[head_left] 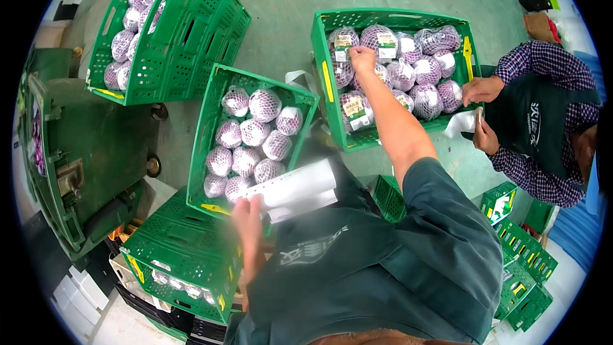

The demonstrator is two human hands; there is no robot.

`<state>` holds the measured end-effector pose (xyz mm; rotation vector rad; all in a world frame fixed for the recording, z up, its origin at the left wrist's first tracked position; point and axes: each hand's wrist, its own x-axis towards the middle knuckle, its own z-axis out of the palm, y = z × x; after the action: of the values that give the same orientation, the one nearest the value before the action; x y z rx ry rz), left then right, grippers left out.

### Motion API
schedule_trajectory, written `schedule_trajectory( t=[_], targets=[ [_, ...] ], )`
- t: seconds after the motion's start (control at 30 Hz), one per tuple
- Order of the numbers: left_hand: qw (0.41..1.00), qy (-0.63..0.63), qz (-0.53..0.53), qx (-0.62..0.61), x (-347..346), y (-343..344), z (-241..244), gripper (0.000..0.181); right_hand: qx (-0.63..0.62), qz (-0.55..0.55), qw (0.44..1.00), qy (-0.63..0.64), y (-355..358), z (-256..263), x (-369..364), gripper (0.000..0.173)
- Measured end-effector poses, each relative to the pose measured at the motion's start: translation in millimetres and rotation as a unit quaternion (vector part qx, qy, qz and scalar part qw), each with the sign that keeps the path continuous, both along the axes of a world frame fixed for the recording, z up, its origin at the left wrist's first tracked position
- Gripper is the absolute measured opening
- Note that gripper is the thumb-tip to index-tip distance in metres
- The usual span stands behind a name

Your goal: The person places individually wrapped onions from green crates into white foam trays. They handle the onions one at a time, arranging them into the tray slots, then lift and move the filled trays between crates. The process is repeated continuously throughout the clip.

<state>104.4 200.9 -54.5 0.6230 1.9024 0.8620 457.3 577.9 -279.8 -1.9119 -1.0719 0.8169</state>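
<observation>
My left hand [248,215] grips the end of a white label sheet [297,187], which hangs folded over the near edge of a green crate [203,139]. Purple cabbages [254,132] in white foam nets fill that crate, with no printed labels seen on them. My right hand [362,60] reaches into a second green crate [392,15], its fingers curled. Its fingertips touch the edge of a printed label [343,44] on a netted cabbage at the far left corner; whether they pinch it is unclear. Several cabbages there bear labels, like the near-left one [357,111].
A co-worker's hand [481,90] is at the second crate's right side; the other hand [486,139] holds a white strip [462,123]. Stacked crates [191,33] stand far left, beside a wheeled green bin [100,143]. Another crate stack [182,249] is near left, more crates [522,258] lower right.
</observation>
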Motion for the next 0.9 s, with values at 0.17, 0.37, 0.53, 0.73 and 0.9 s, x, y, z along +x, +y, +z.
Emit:
schedule_trajectory(
  t=[0.17, 0.37, 0.53, 0.73, 0.9],
  targets=[
    [0.999, -0.021, 0.026, 0.018, 15.5, 10.7, -8.8, 0.013, 0.001, 0.046, 0.975, -0.217, -2.7, 22.7, -19.6, 0.016],
    [0.999, 0.039, -0.027, 0.027, 19.7, 21.3, -10.6, 0.014, 0.052, 0.014, 0.980, -0.194, -2.2, 44.1, 5.9, 0.027],
    [0.997, 0.005, -0.002, 0.074, 32.0, 36.9, 3.9, 0.014, 0.119, -0.089, 0.988, -0.032, 3.5, 45.5, 84.7, 0.022],
    [0.999, 0.013, -0.025, 0.040, 35.3, 50.5, 10.3, 0.013, 0.044, -0.074, 0.996, -0.031, -5.2, 38.6, 100.2, 0.024],
    [0.999, 0.029, -0.044, 0.005, 37.6, 54.7, 8.8, 0.012, 0.100, -0.054, 0.982, -0.154, -6.6, 60.9, 87.8, 0.028]
  ],
)
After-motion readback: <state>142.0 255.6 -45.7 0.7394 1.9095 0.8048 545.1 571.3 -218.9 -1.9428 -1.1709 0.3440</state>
